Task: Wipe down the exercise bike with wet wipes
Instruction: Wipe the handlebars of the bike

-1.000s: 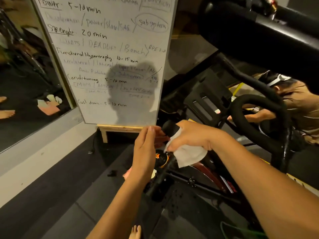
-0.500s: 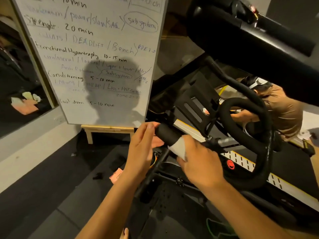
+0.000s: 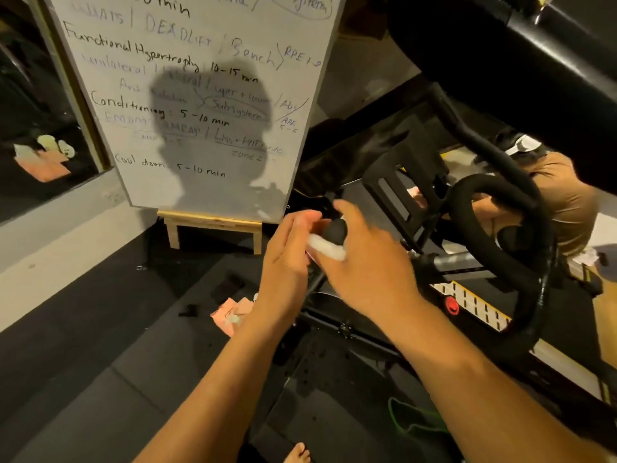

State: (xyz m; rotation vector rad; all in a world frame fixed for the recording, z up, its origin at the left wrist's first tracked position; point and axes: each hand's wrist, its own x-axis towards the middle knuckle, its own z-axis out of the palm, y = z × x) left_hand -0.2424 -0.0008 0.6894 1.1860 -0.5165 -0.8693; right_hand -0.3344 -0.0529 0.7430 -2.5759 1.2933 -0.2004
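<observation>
While your right hand point(image 3: 364, 272) wraps the white wet wipe point(image 3: 325, 247) around the black handlebar end point(image 3: 335, 230), hiding most of the wipe, your left hand point(image 3: 287, 262) stands open beside it, fingers loose. One whiteboard point(image 3: 200, 95) leans behind; pink papers point(image 3: 233, 310) lie on the dark floor point(image 3: 117, 345).

A whiteboard point(image 3: 197, 105) stands left of the exercise bike point(image 3: 494, 228), behind both hands.
</observation>
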